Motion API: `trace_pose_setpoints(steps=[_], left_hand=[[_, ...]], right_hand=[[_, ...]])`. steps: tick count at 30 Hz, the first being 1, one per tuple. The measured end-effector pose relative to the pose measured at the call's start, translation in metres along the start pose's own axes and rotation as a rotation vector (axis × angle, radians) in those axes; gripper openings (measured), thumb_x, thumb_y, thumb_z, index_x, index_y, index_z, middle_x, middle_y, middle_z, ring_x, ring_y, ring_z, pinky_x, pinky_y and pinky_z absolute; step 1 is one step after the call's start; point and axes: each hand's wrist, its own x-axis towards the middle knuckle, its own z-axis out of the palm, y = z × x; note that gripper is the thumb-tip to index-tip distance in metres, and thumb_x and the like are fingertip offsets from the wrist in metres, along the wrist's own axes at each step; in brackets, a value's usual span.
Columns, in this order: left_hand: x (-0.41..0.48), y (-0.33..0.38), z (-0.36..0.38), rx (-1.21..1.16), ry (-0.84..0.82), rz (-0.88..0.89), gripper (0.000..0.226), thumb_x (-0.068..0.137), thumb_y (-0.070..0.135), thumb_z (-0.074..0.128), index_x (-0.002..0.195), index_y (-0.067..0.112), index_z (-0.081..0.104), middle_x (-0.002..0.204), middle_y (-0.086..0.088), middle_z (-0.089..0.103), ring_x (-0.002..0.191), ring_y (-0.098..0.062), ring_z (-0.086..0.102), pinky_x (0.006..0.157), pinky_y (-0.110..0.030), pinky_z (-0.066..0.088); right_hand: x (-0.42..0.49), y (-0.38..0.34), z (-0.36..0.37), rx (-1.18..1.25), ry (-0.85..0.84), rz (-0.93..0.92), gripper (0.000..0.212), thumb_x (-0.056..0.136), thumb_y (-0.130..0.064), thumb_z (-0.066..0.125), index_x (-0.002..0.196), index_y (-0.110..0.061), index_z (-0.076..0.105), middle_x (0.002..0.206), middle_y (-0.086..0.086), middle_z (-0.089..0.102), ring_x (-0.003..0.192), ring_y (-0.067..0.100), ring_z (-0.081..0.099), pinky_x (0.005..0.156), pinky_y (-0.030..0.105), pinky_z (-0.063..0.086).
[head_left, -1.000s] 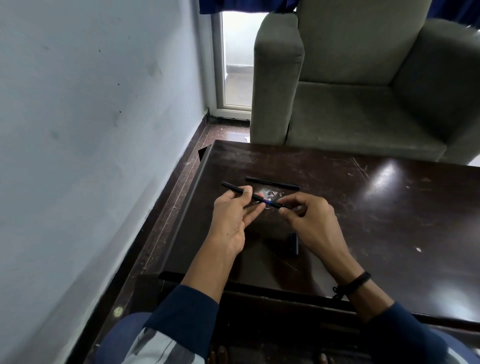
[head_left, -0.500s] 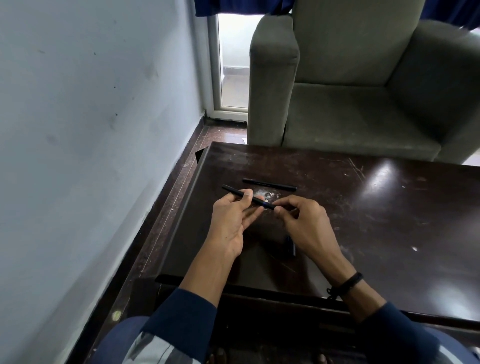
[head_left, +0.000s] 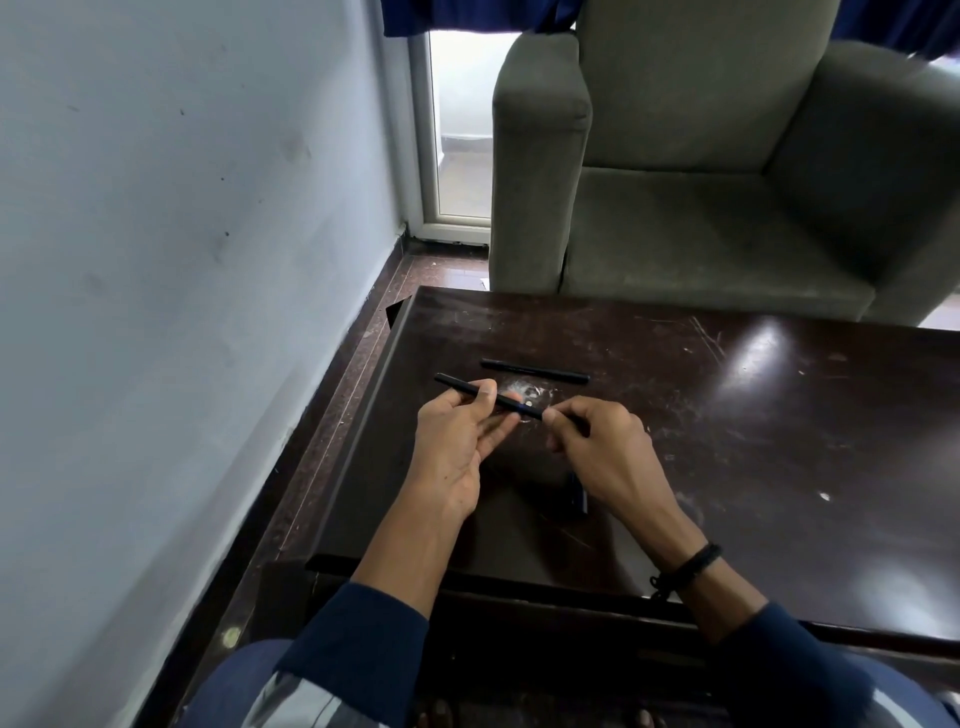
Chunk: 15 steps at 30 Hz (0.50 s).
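- The thin black pen (head_left: 453, 383) lies slantwise just above the table (head_left: 779, 441), centre of the frame, held at both ends.
- The left hand (head_left: 457, 441) pinches its middle between thumb and fingertips; the right hand (head_left: 602, 447) has curled fingers clamped on its lower right end.
- A second black pen (head_left: 535, 371) lies flat on the table just beyond the hands, apart from the held one.
- A pale scuffed patch (head_left: 522, 388) marks the wood between the two pens.
- A small dark object (head_left: 581, 500) lies below the right hand, partly hidden by it.
- A grey armchair (head_left: 701, 208) fills the upper right and a pale wall (head_left: 182, 260) the left side.
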Motion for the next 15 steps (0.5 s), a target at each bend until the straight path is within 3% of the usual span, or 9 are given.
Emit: trace_pose_setpoints(steps=[5,8,12,15], left_hand=[[-0.0006,-0.0005,-0.0006,0.0,0.001,-0.004,0.019,0.099,0.007,0.062,0.113,-0.004,0.066,0.113,-0.023,0.073,0.101,-0.027,0.075,0.077,-0.029,0.062],[-0.0009,-0.0014,0.0001,0.003,-0.013,-0.01,0.018,0.099,0.008,0.062,0.113,-0.003,0.066,0.111,-0.022,0.073,0.099,-0.025,0.075,0.077,-0.029,0.062],[-0.001,0.0001,0.0008,0.008,-0.028,-0.011,0.019,0.099,0.008,0.062,0.113,-0.004,0.066,0.11,-0.021,0.074,0.099,-0.026,0.075,0.079,-0.03,0.062],[-0.0005,0.0012,-0.0006,0.003,-0.009,-0.004,0.017,0.099,0.008,0.062,0.111,-0.003,0.067,0.11,-0.022,0.074,0.097,-0.026,0.076,0.078,-0.03,0.062]], right_hand=[[-0.001,-0.0012,0.0028,0.016,0.035,-0.033,0.01,0.091,-0.036,0.075,0.1,-0.031,0.07,0.085,-0.014,0.069,0.079,0.002,0.064,0.07,0.027,0.054],[-0.0005,-0.0012,0.0033,0.015,0.051,-0.021,0.004,0.095,-0.031,0.071,0.093,-0.028,0.072,0.076,-0.012,0.07,0.071,0.004,0.065,0.07,0.033,0.056],[-0.0003,-0.0011,0.0029,0.008,0.016,0.002,0.023,0.1,-0.041,0.061,0.084,-0.028,0.07,0.071,-0.006,0.071,0.055,0.006,0.058,0.061,0.04,0.055],[-0.0014,-0.0024,0.0022,0.049,0.036,-0.017,0.012,0.091,-0.043,0.074,0.097,-0.034,0.07,0.081,-0.011,0.07,0.072,0.005,0.065,0.066,0.03,0.055]])
